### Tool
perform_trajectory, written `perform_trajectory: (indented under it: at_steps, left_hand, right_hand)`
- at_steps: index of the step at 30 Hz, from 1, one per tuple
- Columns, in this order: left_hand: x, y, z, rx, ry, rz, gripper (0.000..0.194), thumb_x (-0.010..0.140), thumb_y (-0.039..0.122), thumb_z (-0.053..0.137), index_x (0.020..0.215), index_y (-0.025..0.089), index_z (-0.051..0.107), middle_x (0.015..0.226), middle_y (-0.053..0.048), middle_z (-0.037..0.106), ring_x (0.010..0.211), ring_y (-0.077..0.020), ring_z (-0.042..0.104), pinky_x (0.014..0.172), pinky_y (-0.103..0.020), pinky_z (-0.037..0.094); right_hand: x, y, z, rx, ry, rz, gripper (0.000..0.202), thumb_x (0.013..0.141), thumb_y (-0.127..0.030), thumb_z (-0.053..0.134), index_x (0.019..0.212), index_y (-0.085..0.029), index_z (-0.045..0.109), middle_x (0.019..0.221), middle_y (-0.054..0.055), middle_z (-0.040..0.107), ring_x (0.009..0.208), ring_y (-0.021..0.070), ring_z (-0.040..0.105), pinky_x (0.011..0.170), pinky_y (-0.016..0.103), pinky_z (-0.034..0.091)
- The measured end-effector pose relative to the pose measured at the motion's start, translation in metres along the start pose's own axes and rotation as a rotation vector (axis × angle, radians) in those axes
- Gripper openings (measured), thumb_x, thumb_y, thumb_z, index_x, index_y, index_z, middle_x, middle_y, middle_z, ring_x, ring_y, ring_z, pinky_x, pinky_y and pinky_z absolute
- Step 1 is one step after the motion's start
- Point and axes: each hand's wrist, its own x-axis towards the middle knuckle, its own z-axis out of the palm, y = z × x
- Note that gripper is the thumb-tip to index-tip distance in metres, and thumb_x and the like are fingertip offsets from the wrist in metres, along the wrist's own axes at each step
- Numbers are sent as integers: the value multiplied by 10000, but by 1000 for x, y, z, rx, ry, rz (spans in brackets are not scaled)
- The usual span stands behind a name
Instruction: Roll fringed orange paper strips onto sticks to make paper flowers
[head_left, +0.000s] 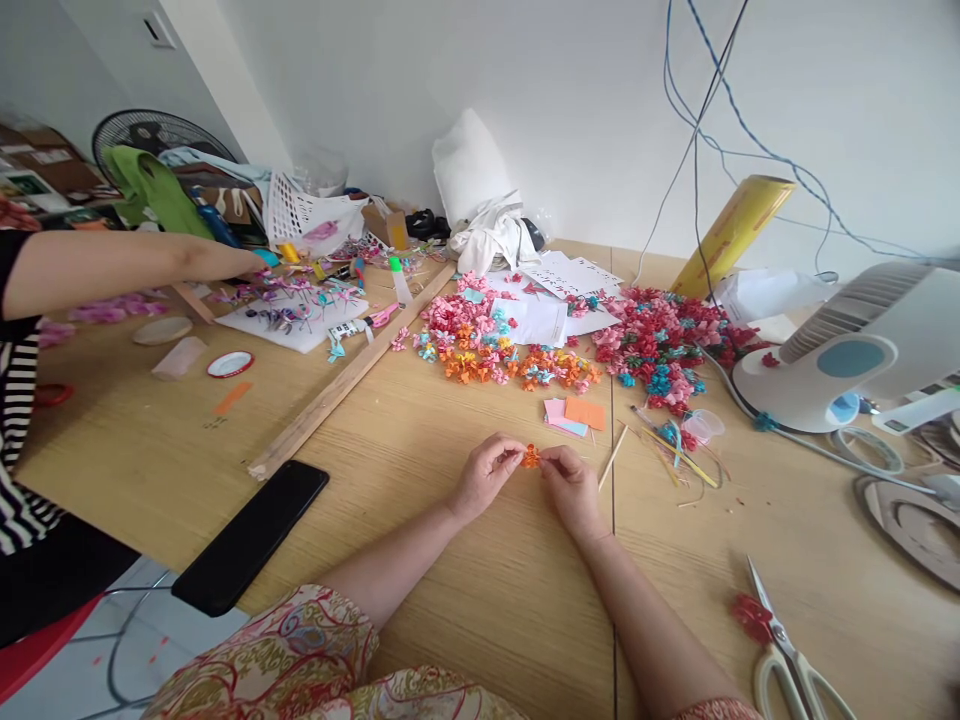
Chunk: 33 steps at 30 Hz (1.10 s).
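Between my two hands is a small orange paper flower (531, 457), held just above the wooden table. My left hand (489, 475) pinches its left side between thumb and fingers. On the other side, my right hand (571, 487) grips the flower's right edge in a similar pinch. Just beyond my hands lie small orange, pink and blue paper pieces (585, 412). Farther back spreads a heap of orange and pink paper flowers (469, 360), with a second heap of red, pink and teal flowers (660, 335) to its right.
A wooden bar (352, 375) crosses the table, left of my hands, with a black phone (255, 530) near its end. Scissors (780, 635) lie at the front right. A white fan (825, 350) stands at right. A co-worker's arm (127, 272) reaches in from the left.
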Motion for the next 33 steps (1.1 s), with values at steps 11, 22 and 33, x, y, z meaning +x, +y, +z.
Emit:
perform_trajectory:
  at_steps: [11,22,33]
  left_hand:
    - [-1,7,-2,-152,-30,-95,267,839,327,426,1032,172,526,989,-71,519,896,-163,510,746,-263,444]
    - [-1,9,-2,-215,-89,-54,334,835,348,438,1122,186,491,1102,-86,495,1006,-182,477,882,-316,391]
    - [-4,1,2,-294,-128,-230,349,804,410,467,1037,159,534,920,-66,584,846,-164,538,745,-269,432]
  right_hand:
    - [2,2,1,290,-55,173,138,701,-332,569,716,-195,573,559,-28,516,513,101,457,495,222,383]
    - [2,-2,0,363,-88,197,151,671,-340,617,709,-198,580,592,-28,518,541,101,451,532,230,382]
    - [4,-1,-8,626,-106,354,262,617,-405,659,717,-191,546,643,-13,534,536,98,464,519,227,388]
